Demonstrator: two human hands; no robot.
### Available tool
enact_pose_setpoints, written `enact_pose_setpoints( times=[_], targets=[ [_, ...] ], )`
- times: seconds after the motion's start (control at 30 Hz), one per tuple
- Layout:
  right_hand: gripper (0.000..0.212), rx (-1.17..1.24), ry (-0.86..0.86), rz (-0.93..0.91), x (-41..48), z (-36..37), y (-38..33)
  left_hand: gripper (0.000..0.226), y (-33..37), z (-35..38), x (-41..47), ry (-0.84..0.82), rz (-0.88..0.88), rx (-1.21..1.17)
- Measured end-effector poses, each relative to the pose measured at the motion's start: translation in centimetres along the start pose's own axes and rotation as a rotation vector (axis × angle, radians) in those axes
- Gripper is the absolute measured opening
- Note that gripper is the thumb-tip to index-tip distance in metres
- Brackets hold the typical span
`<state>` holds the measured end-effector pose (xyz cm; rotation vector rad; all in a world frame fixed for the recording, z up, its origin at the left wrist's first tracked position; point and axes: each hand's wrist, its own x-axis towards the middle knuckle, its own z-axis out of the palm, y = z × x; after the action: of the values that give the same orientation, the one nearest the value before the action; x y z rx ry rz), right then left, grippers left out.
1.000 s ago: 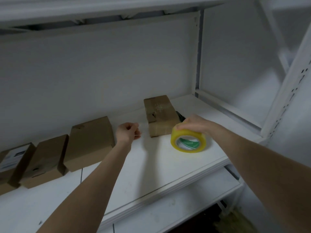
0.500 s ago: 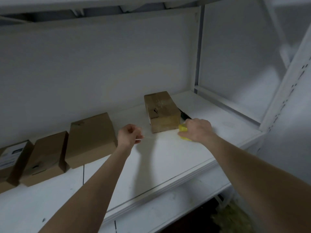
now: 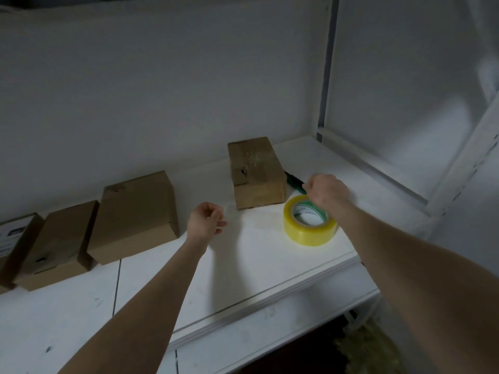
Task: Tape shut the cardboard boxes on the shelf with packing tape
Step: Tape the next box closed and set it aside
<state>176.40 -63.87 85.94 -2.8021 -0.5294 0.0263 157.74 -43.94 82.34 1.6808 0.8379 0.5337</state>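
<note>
On the white shelf (image 3: pixel 237 268), three cardboard boxes sit side by side at the left. They are a box with a white label (image 3: pixel 16 247) cut by the frame edge, a plain middle box (image 3: pixel 59 238) against it, and a larger box (image 3: pixel 135 214) against that. Each has its long axis running from near to far, tilted a little to the right. Just right of the larger box the left hand (image 3: pixel 204 221) hovers over the shelf, fingers loosely curled, with nothing visible in it. Further right and farther back, a fourth box (image 3: pixel 255 168) stands apart, its long axis also pointing away toward the back wall. A dark slim tool (image 3: pixel 294 180) lies just beside its right face. The yellow tape roll (image 3: pixel 307 233) lies flat on the shelf, near and right of that box, with its hole facing up. The right hand (image 3: pixel 326 193) is above the roll's far rim, fingers curled at the tool's end. Whether it grips the tool cannot be told.
</note>
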Motion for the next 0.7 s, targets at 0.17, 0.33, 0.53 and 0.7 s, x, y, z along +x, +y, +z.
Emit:
enact_pose_setpoints(
  times=[0.17, 0.33, 0.53, 0.7],
  targets=[
    [0.039, 0.059, -0.104, 0.050, 2.8, 1.5, -0.2, 0.011, -0.2, 1.0, 0.6, 0.084, 0.011, -0.015],
    [0.041, 0.093, -0.231, 0.083, 5.6, 2.7, -0.5, 0.013, -0.3, 1.6, 0.8, 0.137, 0.015, -0.006],
    [0.037, 0.081, -0.279, 0.119, 7.5, 4.1, -1.1, 0.012, -0.8, 1.5, 0.3, 0.159, 0.002, -0.016],
    [0.037, 0.401, -0.121, 0.225, 7.2, 2.9, -1.3, 0.010, -1.0, 1.1, -0.4, 0.121, -0.007, -0.042]
  ],
)
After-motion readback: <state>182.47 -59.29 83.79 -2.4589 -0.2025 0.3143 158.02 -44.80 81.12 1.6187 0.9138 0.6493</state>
